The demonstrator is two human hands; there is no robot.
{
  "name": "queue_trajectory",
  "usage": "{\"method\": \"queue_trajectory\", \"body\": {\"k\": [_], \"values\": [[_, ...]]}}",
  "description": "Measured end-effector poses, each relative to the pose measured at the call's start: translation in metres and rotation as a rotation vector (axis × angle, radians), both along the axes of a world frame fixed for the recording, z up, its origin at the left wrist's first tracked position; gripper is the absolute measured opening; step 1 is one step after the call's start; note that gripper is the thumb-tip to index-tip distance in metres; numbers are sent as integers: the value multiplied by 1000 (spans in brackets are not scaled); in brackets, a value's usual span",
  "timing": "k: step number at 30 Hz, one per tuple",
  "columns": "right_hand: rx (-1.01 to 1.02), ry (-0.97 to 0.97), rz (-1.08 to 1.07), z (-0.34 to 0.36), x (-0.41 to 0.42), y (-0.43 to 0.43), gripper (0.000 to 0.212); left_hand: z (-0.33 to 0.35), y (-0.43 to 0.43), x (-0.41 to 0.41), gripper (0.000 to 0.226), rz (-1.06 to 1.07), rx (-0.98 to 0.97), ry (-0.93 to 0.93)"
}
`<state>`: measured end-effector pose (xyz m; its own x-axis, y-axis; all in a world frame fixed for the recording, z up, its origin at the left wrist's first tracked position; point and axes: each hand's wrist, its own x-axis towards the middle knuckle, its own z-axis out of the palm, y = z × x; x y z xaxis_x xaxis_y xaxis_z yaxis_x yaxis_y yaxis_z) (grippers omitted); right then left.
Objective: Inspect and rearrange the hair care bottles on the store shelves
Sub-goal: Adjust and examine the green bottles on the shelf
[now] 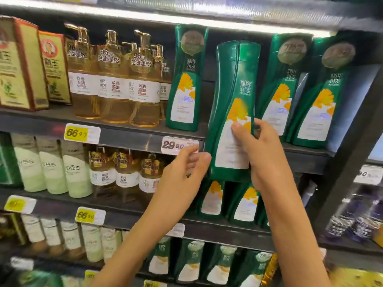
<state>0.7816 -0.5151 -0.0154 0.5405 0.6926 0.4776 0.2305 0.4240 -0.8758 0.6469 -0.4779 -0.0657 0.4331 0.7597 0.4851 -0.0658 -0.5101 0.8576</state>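
A green bottle (pixel 231 112) is held up by the right hand (pixel 257 150) in front of the shelf (pixel 128 137). The left hand (pixel 184 172) is kept open just beside its left edge.

Open slot on upper shelf (pixel 132 139), frame centre, between left green bottle (pixel 184 79) and right green bottles (pixel 281 83). Held bottle (pixel 230 112) fronts it; amber pump bottles (pixel 116 79) packed left.
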Motion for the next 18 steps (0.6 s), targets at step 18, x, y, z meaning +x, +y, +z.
{"method": "queue_trajectory", "body": {"k": [18], "values": [[-194, 86, 337, -139, -30, -44, 45, -120, -72, -36, 35, -54, -338, 28]]}}
